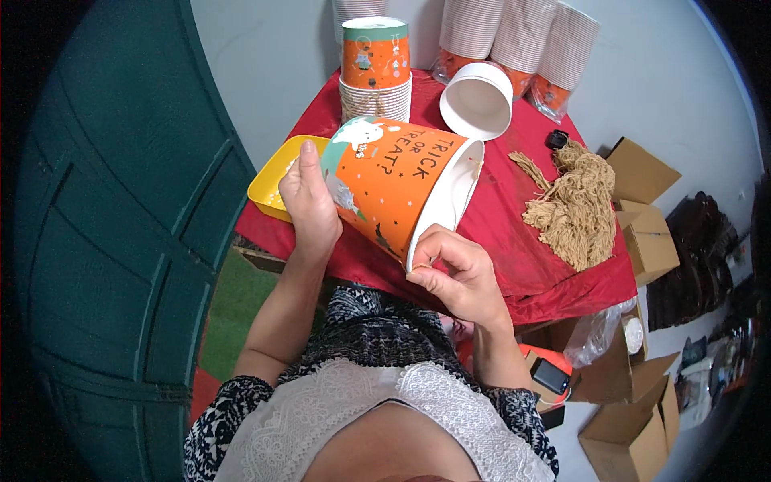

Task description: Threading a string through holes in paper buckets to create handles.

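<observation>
Held bucket: an orange paper bucket [389, 181] was held tilted above the front of the red-covered table [514, 269], its green base turned left and its white mouth turned right; a white ghost, small stars and dark lettering were printed on its side.
Left hand: the left hand [312, 205] was set against the bucket's base with the thumb raised; the fingers were hidden, so how tightly they were closed cannot be told.
Right hand: the near rim was pinched between thumb and forefinger of the right hand [456, 271].
Yellow tray: one yellow tray [269, 189] was partly covered by the left hand and the bucket.
Bucket stack: one stack [375, 60] was placed behind, topped by an upside-down orange bucket; its foot was blocked by the held one.
Loose bucket: one white-lined bucket [476, 102] was laid on its side.
Wrapped stacks: three stacks [522, 36] in clear plastic were lined up at the wall.
Rope: one tan bundle [580, 205] was heaped at the right, beside one small black object [556, 140].
</observation>
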The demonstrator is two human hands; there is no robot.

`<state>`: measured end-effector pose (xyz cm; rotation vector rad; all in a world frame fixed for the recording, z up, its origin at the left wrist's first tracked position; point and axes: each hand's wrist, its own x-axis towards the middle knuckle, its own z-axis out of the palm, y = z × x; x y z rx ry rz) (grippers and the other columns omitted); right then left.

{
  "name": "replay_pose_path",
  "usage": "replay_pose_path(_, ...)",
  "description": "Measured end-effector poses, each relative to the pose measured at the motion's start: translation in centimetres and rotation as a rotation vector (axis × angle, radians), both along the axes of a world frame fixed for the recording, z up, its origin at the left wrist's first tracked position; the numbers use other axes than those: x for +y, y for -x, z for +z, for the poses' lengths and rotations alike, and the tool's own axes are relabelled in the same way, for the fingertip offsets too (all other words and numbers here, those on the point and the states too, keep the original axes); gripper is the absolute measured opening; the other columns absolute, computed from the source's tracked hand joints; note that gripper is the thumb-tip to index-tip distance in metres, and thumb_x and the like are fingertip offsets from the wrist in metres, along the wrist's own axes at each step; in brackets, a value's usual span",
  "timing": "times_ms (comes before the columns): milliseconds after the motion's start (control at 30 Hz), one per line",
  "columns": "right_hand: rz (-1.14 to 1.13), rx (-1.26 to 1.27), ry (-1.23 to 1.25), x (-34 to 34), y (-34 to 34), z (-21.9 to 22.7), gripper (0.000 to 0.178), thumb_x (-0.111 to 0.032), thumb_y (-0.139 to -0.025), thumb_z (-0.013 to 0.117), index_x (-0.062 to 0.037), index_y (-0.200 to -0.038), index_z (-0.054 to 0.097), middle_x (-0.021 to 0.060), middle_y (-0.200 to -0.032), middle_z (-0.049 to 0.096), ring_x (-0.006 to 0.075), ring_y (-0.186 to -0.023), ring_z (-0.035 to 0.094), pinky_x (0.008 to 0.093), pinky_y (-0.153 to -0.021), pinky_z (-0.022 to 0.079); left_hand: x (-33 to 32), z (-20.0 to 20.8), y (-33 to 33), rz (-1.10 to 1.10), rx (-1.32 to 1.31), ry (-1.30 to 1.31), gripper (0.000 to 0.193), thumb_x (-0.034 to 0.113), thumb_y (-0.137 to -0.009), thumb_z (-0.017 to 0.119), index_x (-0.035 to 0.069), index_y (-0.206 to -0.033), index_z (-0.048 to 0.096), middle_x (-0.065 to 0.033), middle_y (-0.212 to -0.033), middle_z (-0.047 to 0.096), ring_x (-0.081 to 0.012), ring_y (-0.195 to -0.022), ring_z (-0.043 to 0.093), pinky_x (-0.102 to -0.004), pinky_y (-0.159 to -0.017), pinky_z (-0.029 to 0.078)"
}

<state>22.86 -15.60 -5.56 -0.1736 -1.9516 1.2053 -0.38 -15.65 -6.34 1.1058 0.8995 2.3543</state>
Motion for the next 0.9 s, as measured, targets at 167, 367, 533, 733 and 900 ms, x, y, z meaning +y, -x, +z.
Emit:
replay_pose_path(167, 0.082, -0.005, -0.078, 0.2, 0.0, 0.1, 0.013, -0.003, -0.084, 0.07, -0.0019, -0.085, 0.058, 0.0052, -0.083, 0.057, 0.0159, -0.076, 0.056, 0.0281, -0.07, 0.045, 0.0, -0.4, 0.1, 0.012, 0.022, 0.024, 0.036, 0.028, -0.106, 0.044, 0.0, -0.094, 0.063, -0.0057, -0.083, 0.068, -0.0101, -0.071, 0.064, -0.0255, -0.064, 0.053)
replay_pose_path(367, 0.119, -0.027, -0.143, 0.5, 0.3, 0.0, 0.014, -0.002, -0.083, 0.07, -0.0025, -0.085, 0.057, 0.0059, -0.083, 0.057, 0.0203, -0.079, 0.057, 0.0303, -0.072, 0.046, -0.1, 1.0, -1.4, 0.081, -0.041, 0.026, 0.039, 0.026, -0.106, 0.045, 0.002, -0.079, 0.058, 0.0002, -0.071, 0.059, -0.0047, -0.064, 0.051, -0.0236, -0.057, 0.042)
replay_pose_path(533, 0.121, -0.014, -0.166, 1.0, 0.4, 0.1, 0.015, -0.002, -0.083, 0.07, -0.0026, -0.083, 0.055, 0.0065, -0.082, 0.056, 0.0222, -0.079, 0.056, 0.0316, -0.072, 0.046, 0.2, 1.1, -1.3, 0.073, -0.036, 0.006, 0.039, 0.025, -0.106, 0.045, 0.003, -0.076, 0.056, 0.0013, -0.07, 0.057, -0.0041, -0.063, 0.048, -0.0236, -0.056, 0.04)
replay_pose_path(733, 0.051, 0.006, -0.205, 1.8, 0.5, -0.3, 0.015, -0.001, -0.082, 0.069, -0.0029, -0.083, 0.054, 0.0071, -0.081, 0.056, 0.0234, -0.078, 0.055, 0.0322, -0.072, 0.045, 1.1, 0.4, -0.5, 0.099, -0.009, 0.01, 0.034, 0.024, -0.106, 0.045, 0.003, -0.082, 0.056, -0.0003, -0.074, 0.058, -0.0062, -0.066, 0.052, -0.0244, -0.059, 0.043)
replay_pose_path(900, -0.057, 0.048, -0.234, 2.1, 0.4, -0.4, 0.015, 0.001, -0.081, 0.069, -0.0026, -0.083, 0.054, 0.0082, -0.081, 0.056, 0.0237, -0.078, 0.055, 0.0325, -0.071, 0.045, 1.2, 1.1, -1.3, 0.162, -0.025, 0.044, 0.038, 0.022, -0.106, 0.046, 0.005, -0.073, 0.052, 0.0039, -0.068, 0.051, -0.0026, -0.062, 0.043, -0.0229, -0.055, 0.037)
